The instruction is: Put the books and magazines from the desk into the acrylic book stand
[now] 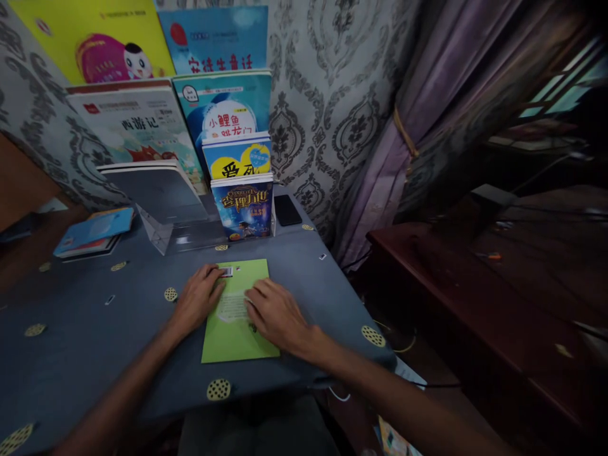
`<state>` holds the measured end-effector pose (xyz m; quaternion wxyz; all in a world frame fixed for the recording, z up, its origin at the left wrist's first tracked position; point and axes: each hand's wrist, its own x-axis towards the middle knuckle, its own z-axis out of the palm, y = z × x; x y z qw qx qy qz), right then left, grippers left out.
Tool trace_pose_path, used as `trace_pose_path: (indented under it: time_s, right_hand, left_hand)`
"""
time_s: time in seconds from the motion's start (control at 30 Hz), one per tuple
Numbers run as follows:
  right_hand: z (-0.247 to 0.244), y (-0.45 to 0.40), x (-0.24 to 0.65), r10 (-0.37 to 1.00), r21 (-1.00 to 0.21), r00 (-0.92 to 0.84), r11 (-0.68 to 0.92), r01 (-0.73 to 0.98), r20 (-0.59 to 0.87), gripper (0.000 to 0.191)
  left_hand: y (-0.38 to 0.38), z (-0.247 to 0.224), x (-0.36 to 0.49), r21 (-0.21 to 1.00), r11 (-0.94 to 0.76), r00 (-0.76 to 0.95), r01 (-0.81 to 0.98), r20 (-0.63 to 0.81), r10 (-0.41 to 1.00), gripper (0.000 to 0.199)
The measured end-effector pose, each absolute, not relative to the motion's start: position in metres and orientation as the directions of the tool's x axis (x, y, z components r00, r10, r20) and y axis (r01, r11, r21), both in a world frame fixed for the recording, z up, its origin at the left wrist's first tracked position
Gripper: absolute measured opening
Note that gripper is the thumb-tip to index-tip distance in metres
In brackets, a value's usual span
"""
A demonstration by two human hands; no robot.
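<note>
A light green book point(222, 345) lies closed and flat on the cloth-covered table, with a white barcode and small print showing on its cover. My left hand point(198, 296) rests over its upper left edge, fingers loosely bent and apart, the tips touching the cover near the barcode. On the right half of the cover lies my right hand point(280, 316), its fingers bent and slightly apart over the printed text. Neither hand lifts the book; part of the text is hidden under the right fingers.
Behind the green book stands a tiered clear rack point(164, 237) with several books, a dark blue one point(244, 209) in front. A black phone point(287, 210) lies beside it. Flat books point(95, 233) are stacked at the left. A dark red cabinet point(456, 304) stands right of the table.
</note>
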<state>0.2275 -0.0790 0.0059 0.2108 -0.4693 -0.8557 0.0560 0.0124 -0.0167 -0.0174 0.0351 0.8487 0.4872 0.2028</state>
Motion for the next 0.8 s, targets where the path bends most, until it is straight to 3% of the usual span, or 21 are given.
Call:
trace_pose_path:
  time_s: [0.1, 0.23, 0.47, 0.67, 0.8]
  right_hand:
    - [0.001, -0.042, 0.207, 0.755, -0.33, -0.576, 0.655, 0.68, 0.314, 0.035]
    - [-0.019, -0.009, 0.211, 0.806, -0.341, -0.562, 0.589, 0.733, 0.186, 0.05]
    - [-0.031, -0.004, 0.253, 0.872, -0.348, -0.456, 0.489, 0.8, 0.177, 0.049]
    - [-0.03, -0.005, 0.251, 0.876, -0.374, -0.45, 0.482, 0.792, 0.175, 0.048]
    - [-0.031, -0.005, 0.252, 0.872, -0.377, -0.441, 0.489, 0.787, 0.211, 0.046]
  left_hand:
    - [-0.021, -0.022, 0.016, 0.215, -0.502, 0.423, 0.837, 0.327, 0.845, 0.03]
    - [-0.023, -0.026, 0.017, 0.183, -0.485, 0.409, 0.855, 0.338, 0.848, 0.031]
    - [-0.035, -0.022, 0.025, 0.053, -0.546, 0.509, 0.836, 0.298, 0.808, 0.037]
    - [-0.093, -0.025, 0.055, 0.076, -0.824, 0.812, 0.562, 0.138, 0.567, 0.046]
    - [-0.115, -0.023, 0.064, 0.085, -0.878, 0.87, 0.471, 0.117, 0.478, 0.042]
